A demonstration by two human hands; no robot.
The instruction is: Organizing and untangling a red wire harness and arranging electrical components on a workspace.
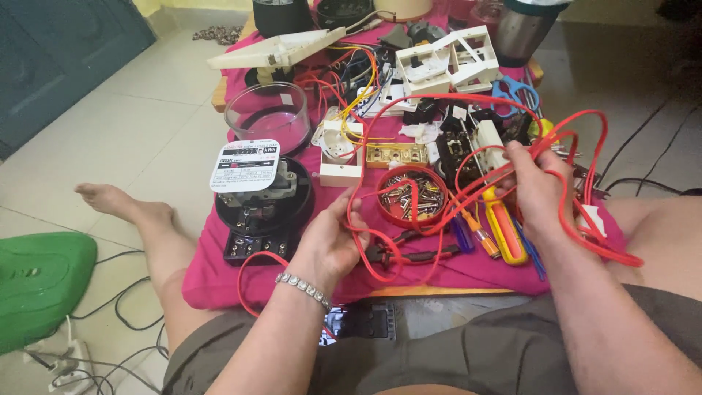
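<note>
The left hand (327,245) pinches a length of red wire (468,139) between thumb and fingers, its grip narrow around the strand, just in front of the round red tray of screws (387,211). The right hand (535,189) holds a bundle of loops of the same wire, fingers curled shut around them, above the right side of the low worktop under its pink cloth (212,271). The wire arches from one hand to the other over the tray and trails off to the right in loose coils.

Below the hands lie pliers (409,254) and a yellow screwdriver (504,230), partly crossed by the wire. Left of the left hand sits a black electricity meter (259,194) with a clear round cover (267,113) behind it. White switch housings (446,62) and blue-handled scissors (515,91) crowd the far side. A green plastic object (40,278) rests on the floor at left.
</note>
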